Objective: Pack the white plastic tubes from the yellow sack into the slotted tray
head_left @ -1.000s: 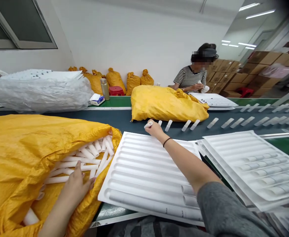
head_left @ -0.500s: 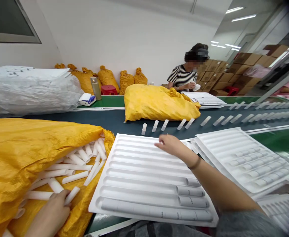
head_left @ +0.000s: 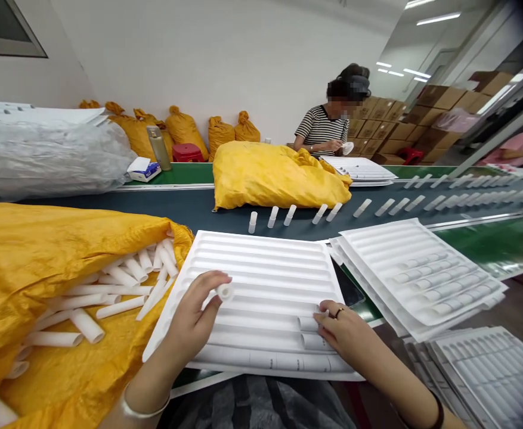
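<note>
Fingers of the left hand (head_left: 194, 310) pinch a white tube (head_left: 225, 291), its open end facing the view; those of the right hand (head_left: 353, 336) are bent and narrow, at the short printed tubes (head_left: 308, 323), though whether they grip one I cannot tell. Clock directions run from the middle of the white tray (head_left: 261, 265); the left hand has just come away from the near sack (head_left: 64, 238) at nine o'clock and now has its tube over the tray, towards ten; the right has drawn back from the tray's far edge to about four; both hands are thus at the tray together, with the left one's tube still clear of the grooves.

Going down in size: the dark belt (head_left: 176, 214) crosses beyond the tray; the near sack gapes towards it, loose tubes (head_left: 85, 326) heaped in its mouth; the far sack (head_left: 279, 173) lies at twelve; the stacked trays (head_left: 377, 250) sit between two and three, some grooves filled; a long printed row (head_left: 252, 356) fills the groove at six; small pieces (head_left: 253, 222) stand on the belt from twelve round to two. As for what stands in the way, the near sack's edge crowds the tray at nine, and the right hand hides the ends of the short printed tubes.
</note>
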A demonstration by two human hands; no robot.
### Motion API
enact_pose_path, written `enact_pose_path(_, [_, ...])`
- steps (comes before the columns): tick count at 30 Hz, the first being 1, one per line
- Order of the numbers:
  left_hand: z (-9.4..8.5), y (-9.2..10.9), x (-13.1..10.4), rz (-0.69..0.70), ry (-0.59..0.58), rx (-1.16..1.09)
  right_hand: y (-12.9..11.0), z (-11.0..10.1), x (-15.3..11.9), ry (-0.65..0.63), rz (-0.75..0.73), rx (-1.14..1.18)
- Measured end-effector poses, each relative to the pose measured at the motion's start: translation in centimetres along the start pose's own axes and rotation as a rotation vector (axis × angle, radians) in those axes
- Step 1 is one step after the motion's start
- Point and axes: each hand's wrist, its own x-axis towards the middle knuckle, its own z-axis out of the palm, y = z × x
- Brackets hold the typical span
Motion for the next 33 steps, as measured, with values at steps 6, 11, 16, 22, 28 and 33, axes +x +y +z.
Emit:
enact_pose_path(6, [2.2,1.2,0.4,0.013,0.013,-0.086,0.9,-0.6,-0.4,0.319,-0.029,0.321])
enact_pose_path(11, [3.8,2.5,0.2,-0.042,-0.099,-0.213,-1.3,-3.5,1.7,0.464,-0.190,0.651])
enact_pose_path(16, [4.4,3.3,0.6,-0.007,-0.196,-0.130,-3.3,-4.1,4.3,0.511,-0.232,0.775])
enact_pose_path(22, [4.7,2.2,0.4,-0.023,-0.108,-0.097,-2.6,-2.9,5.2,0.575,-0.217,0.774])
enact_pose_path(28, [5.0,2.2,0.3,-0.066,-0.171,-0.058,-1.5,-4.1,4.5,0.561,-0.416,0.796])
enact_pose_path(33, [4.8,1.5,0.5,-0.116,-0.352,-0.001,-0.7,-5.7,3.3,0.463,-0.502,0.608])
